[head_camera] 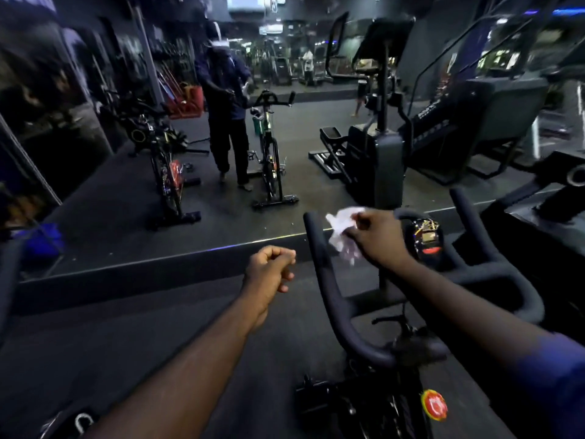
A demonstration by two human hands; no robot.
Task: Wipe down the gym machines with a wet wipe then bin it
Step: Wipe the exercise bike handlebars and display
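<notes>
A black spin bike stands in front of me; its curved handlebar [329, 289] rises at centre right. My right hand [376, 237] pinches a crumpled white wet wipe [343, 231], which hangs just right of the handlebar's left horn. A small display [427, 237] sits at the middle of the handlebar, just right of that hand. My left hand [272, 267] hovers to the left of the handlebar with its fingers curled and nothing in it.
A large wall mirror [221, 137] ahead reflects the bike, me and the room. A low dark ledge [158, 267] runs under the mirror. A stepper machine [380, 147] and a stair climber [493, 122] stand at right. Dark rubber floor [126, 337] lies to the left.
</notes>
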